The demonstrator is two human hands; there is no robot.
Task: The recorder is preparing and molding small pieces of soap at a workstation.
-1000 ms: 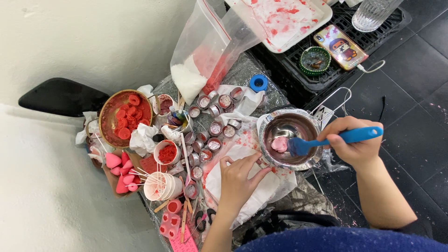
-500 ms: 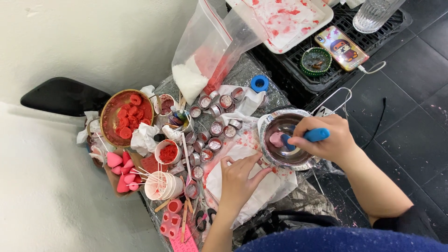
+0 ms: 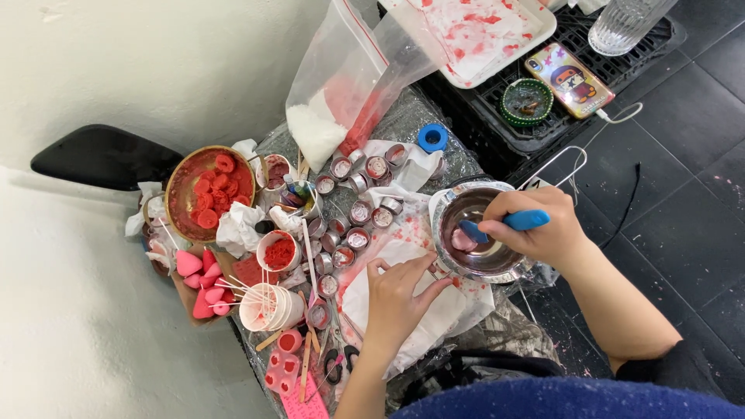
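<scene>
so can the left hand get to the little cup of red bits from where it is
Probably yes. The left hand rests on the white paper, and the little cup of red bits stands to its left. Only low tins and thin sticks lie between, so it could reach over them.

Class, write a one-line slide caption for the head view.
Right hand stirs a metal bowl with a blue spatula; left hand rests on stained paper.

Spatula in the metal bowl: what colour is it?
Blue: the spatula, held by the right hand, shows best in the head view.
</scene>
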